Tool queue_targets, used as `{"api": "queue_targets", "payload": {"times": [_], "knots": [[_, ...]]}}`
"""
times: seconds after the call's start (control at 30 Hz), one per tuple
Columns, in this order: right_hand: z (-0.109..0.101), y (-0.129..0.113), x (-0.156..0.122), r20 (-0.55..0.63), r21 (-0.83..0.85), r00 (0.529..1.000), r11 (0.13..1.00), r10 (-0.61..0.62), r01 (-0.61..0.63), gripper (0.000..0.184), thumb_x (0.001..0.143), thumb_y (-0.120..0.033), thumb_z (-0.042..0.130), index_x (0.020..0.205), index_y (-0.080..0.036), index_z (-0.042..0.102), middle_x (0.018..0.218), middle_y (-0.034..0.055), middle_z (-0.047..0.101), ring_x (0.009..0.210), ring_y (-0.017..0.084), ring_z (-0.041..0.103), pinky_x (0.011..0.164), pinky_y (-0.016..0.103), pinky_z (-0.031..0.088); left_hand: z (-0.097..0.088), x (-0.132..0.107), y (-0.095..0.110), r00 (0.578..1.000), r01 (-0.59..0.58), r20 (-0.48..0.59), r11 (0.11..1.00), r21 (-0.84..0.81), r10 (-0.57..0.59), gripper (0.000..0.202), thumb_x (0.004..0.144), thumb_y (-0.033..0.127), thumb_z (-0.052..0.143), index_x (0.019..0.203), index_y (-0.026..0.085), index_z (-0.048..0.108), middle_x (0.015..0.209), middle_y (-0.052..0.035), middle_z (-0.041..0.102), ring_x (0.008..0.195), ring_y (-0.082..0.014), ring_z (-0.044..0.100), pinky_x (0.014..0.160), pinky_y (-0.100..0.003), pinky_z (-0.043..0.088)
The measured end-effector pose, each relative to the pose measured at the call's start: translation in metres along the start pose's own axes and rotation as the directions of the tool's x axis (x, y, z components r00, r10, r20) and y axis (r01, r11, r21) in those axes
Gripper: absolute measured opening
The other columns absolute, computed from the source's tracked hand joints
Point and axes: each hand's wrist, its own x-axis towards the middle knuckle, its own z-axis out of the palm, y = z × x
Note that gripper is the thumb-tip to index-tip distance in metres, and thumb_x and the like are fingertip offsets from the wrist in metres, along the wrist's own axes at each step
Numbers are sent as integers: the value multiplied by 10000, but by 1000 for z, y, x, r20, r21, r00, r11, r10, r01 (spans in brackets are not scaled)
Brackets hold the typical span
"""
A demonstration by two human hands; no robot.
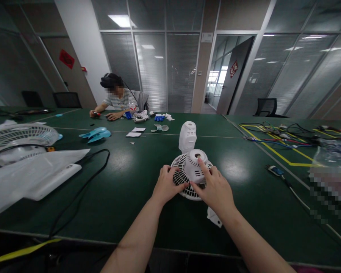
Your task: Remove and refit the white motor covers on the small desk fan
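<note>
A white fan grille (178, 167) lies flat on the green table (130, 182) with a white motor housing (195, 163) standing on its middle. My left hand (167, 185) grips the grille's left rim with curled fingers. My right hand (214, 187) rests on the housing's right side, its forefinger reaching up to the hole in the top. Just behind stands a second white vented cover (187, 135). A small white part (214, 218) lies under my right wrist.
At left lie another fan grille (19, 135), a white fan base under plastic wrap (31, 172), a black cord (82, 185) and blue fan blades (96, 134). A person (118, 99) sits working at the far side. Cables (275, 138) and yellow tape lines are at right.
</note>
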Motion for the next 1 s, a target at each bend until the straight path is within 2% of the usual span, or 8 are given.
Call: {"api": "queue_targets", "payload": {"times": [0.23, 0.33, 0.5, 0.57, 0.73, 0.87, 1.0], "knots": [[2, 3, 1, 16, 16, 1000, 1000, 16, -16, 815, 850, -556, 514, 1517, -321, 110, 1068, 107, 548, 809, 245, 587, 650, 370, 499, -2, 0, 2, 1000, 0, 13, 1000, -3, 0, 487, 712, 475, 719, 1135, 276, 582, 1116, -66, 459, 1119, -275, 464, 928, -441, 463], [3, 6, -1, 33, 41, 999, 999, 17, -18, 815, 854, -551, 511, 1518, -311, 104, 1086, 113, 556, 820, 257, 598, 663, 389, 506, -2, 1, 2, 1000, 20, -16, 1000, -12, -20, 444, 741, 438, 699, 1134, 276, 572, 1095, -60, 487, 1090, -261, 489, 916, -427, 469], [6, 8, -5, 9, 197, 995, 975, 102, -102, 1015, 805, -571, 579, 1522, -228, -51, 1240, 154, 520, 969, 304, 601, 726, 426, 527, 2, 4, -2, 990, 78, -112, 995, -69, -86, 304, 827, 364, 612, 1104, 257, 547, 1079, -42, 525, 988, -210, 561, 843, -366, 497], [8, 7, -6, 0, 232, 993, 966, 119, -115, 1084, 760, -577, 631, 1523, -209, -45, 1281, 169, 499, 1028, 326, 586, 762, 450, 528, 2, 4, -3, 984, 105, -139, 992, -70, -114, 229, 855, 341, 570, 1067, 255, 554, 1074, -36, 532, 951, -196, 577, 825, -354, 500], [15, 9, -5, -9, 283, 993, 953, 118, -110, 1010, 786, -451, 626, 1525, -181, -7, 1375, 178, 456, 1181, 330, 526, 929, 497, 479, -1, 4, -1, 975, 154, -155, 988, -35, -157, 145, 886, 333, 510, 982, 251, 580, 1041, -36, 543, 924, -194, 588, 821, -354, 497], [14, 24, -5, 0, 332, 991, 935, 132, -124, 998, 774, -408, 623, 1522, -168, 7, 1472, 171, 368, 1288, 310, 453, 1012, 474, 438, -3, 4, -4, 968, 191, -162, 981, -22, -192, 135, 886, 328, 504, 961, 244, 578, 1027, -34, 546, 931, -192, 591, 817, -347, 494], [4, 55, -12, 33, 331, 977, 921, 209, -208, 974, 763, -438, 617, 1518, -152, 73, 1437, 186, 415, 1213, 315, 526, 987, 472, 450, -2, 3, -9, 968, 196, -158, 980, -25, -197, 133, 878, 297, 509, 985, 248, 571, 1052, -40, 549, 935, -195, 598, 796, -340, 498]]}}
